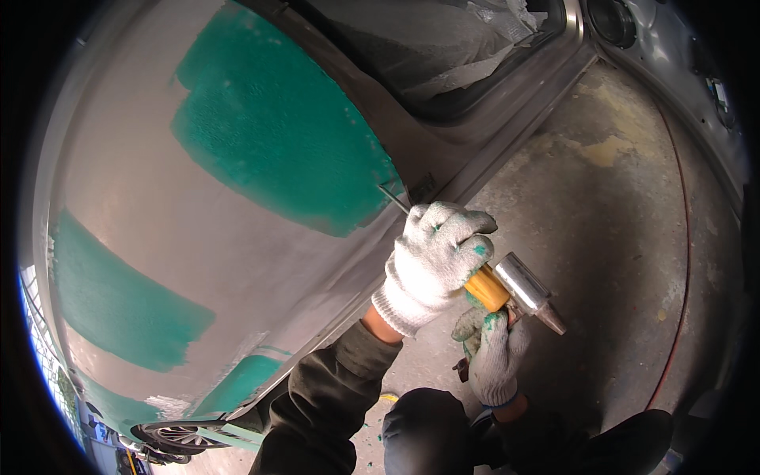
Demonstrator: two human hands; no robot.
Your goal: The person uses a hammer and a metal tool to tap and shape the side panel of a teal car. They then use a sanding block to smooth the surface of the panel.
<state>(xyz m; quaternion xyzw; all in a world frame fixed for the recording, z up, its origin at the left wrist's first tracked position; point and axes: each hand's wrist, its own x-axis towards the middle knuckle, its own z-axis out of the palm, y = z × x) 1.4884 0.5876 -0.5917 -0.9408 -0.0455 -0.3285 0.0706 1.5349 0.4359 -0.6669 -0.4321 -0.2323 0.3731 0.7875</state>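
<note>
My left hand (pixel 433 255), in a white knit glove with green smears, is closed around a slim metal-shafted tool with a yellow handle (pixel 487 288). The tip of its shaft (pixel 393 198) is at the lower right edge of a large green filler patch (pixel 279 124) on a grey car body panel (pixel 130 160). Below it, my right hand (pixel 496 356), in a similar stained glove, grips a hand tool, partly hidden by the fingers. That tool has a shiny metal cylinder (pixel 522 282) and a tapered nozzle (pixel 551 319), pointing down to the right.
Another green patch (pixel 124 297) marks the panel, above a wheel (pixel 184 436). Plastic sheeting (pixel 463 65) shows inside the door opening, beside the sill (pixel 504 136). An open car door (pixel 683 77) curves along the right. A red hose (pixel 686 237) crosses the concrete floor (pixel 605 208).
</note>
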